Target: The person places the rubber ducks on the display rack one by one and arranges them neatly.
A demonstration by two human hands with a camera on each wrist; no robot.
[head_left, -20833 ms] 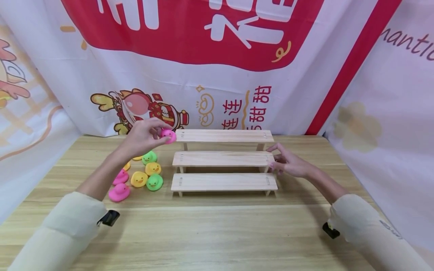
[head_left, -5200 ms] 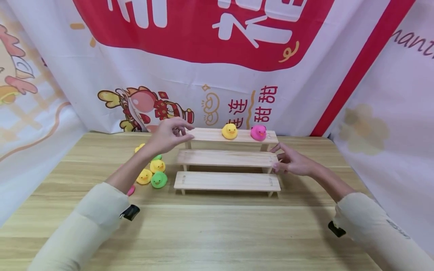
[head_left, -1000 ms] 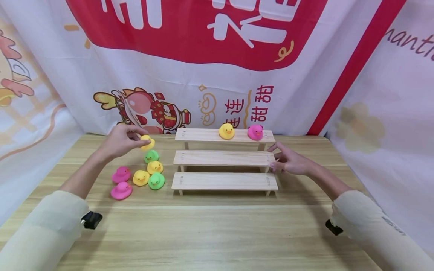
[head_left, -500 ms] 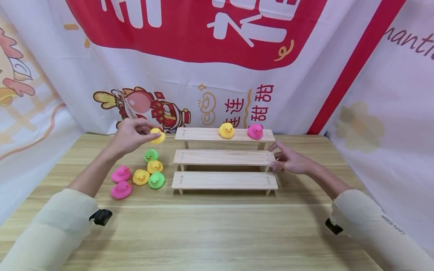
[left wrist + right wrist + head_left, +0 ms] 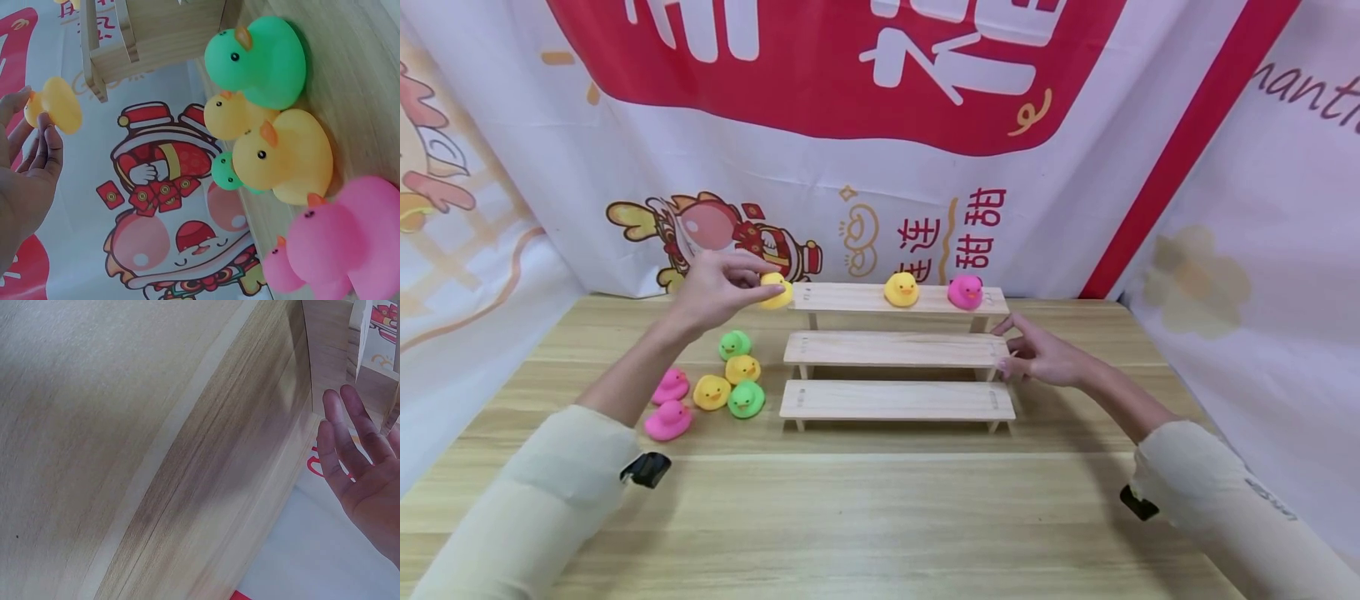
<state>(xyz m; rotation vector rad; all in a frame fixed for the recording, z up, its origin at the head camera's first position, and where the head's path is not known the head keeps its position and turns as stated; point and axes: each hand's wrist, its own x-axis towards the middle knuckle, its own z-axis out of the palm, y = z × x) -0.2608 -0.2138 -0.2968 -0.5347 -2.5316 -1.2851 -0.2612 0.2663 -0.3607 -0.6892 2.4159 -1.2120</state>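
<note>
My left hand pinches a yellow rubber duck between thumb and fingers, level with the left end of the top tier. In the left wrist view this duck shows side-on at the fingertips. A three-tiered wooden display stand stands in the middle of the table. Its top tier carries another yellow duck and, near the right end, a pink duck. My right hand holds the right end of the middle tier by thumb and forefinger; the other fingers extend beside it.
Left of the stand sit several loose ducks: a green duck, two yellow ones, a second green duck and two pink ones beneath my left forearm. A printed cloth backdrop hangs close behind the stand.
My left hand has carried the yellow duck up and right, from over the loose ducks to the top tier's left end. My right hand stays put at the stand.
</note>
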